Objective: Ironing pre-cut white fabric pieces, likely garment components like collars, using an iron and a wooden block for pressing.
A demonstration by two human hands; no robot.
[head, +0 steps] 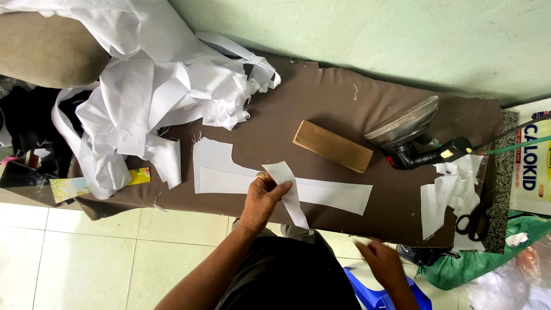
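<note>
My left hand [261,198] pinches a small white fabric strip [291,195] and holds it up over the near edge of the brown ironing table [344,109]. Under it a long white cut fabric piece [321,192] lies flat on the table. My right hand [381,263] hangs blurred below the table's near edge, fingers apart, holding nothing that I can see. An iron [410,129] stands tipped on its heel at the right, and a wooden block [333,146] lies just left of it.
A heap of white fabric pieces [155,86] covers the table's left end. More white scraps [450,192] and black scissors [473,221] lie at the right end. A yellow ruler [138,176] sits at the left edge. Green bag [488,258] and tiled floor [86,252] lie below.
</note>
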